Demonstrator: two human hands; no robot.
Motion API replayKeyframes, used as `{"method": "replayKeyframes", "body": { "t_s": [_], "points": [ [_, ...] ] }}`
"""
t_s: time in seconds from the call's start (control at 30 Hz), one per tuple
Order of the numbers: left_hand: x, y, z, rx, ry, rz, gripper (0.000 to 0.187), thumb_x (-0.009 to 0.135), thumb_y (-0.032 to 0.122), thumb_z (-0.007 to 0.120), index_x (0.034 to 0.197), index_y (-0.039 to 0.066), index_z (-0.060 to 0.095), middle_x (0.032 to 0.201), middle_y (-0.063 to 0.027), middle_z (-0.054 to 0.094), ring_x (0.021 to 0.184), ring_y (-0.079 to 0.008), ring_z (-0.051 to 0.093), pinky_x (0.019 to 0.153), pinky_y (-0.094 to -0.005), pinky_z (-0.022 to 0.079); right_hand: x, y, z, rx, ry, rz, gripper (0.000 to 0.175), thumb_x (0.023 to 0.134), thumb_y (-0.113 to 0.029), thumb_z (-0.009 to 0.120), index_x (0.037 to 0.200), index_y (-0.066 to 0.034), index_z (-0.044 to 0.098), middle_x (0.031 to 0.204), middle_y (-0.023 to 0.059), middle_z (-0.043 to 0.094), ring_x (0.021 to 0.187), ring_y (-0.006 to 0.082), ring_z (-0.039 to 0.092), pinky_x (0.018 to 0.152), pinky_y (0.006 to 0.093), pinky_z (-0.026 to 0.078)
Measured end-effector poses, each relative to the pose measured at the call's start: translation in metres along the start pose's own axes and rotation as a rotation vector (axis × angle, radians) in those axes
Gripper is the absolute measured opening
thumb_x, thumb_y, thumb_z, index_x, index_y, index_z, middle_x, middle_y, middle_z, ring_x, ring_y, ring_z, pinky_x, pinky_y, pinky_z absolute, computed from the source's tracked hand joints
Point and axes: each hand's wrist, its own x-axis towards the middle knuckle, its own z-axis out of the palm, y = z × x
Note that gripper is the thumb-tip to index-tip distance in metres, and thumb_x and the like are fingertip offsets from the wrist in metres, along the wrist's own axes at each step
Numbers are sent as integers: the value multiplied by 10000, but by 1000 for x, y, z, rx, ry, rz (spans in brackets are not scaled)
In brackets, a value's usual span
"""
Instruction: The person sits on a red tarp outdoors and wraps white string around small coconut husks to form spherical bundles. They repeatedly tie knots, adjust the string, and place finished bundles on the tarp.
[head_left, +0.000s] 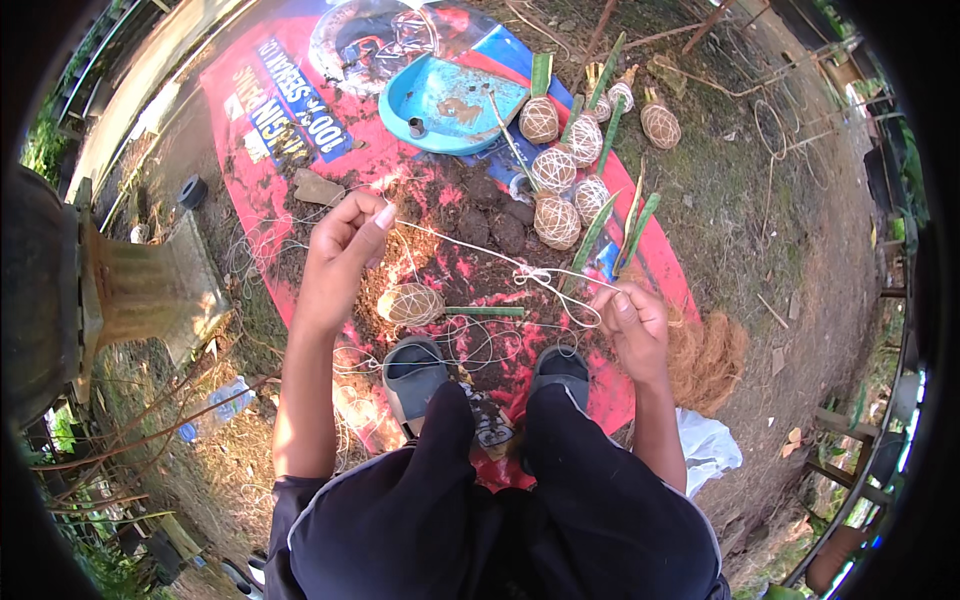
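A white string (465, 244) stretches between my two hands, with a tangled knot and loops near its middle. My left hand (351, 238) pinches one end between thumb and fingers. At the other end, my right hand (634, 321) grips the string with curled fingers, beside a hanging loop. Below, a string-wrapped fibre ball (410, 304) lies on the soil-strewn red banner (457, 262), a green leaf cutting (484, 310) sticking out sideways. Loose string (480, 341) coils around it. Several more wrapped balls (556, 222) with leaf cuttings sit at the upper right.
A cut blue plastic container (450, 105) with soil residue lies on the banner's far part. Brown coconut fibre (705, 360) and a white plastic bag (705, 450) are at right. At left are a stone pedestal (150, 285) and a plastic bottle (229, 397). Dark soil clumps (484, 214) lie mid-banner.
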Motion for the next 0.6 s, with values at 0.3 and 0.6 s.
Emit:
{"method": "replayKeyframes", "body": {
  "t_s": [0.3,0.6],
  "points": [
    [2,-10,-4,-62,54,-33,159,1015,217,558,943,76,548,697,58,406,629,-54,363,584,-234,296,3,-1,-5,132,51,-119,325,1052,-249,487,984,38,624,627,-69,353,561,42,303,535,240,263],
    [1,-14,-18,-227,142,-42,118,998,205,569,957,103,524,726,42,385,650,-83,366,614,-254,317,2,0,-14,140,111,-148,307,1056,-240,478,962,25,602,616,-70,334,535,39,276,504,243,227]
  ]
}}
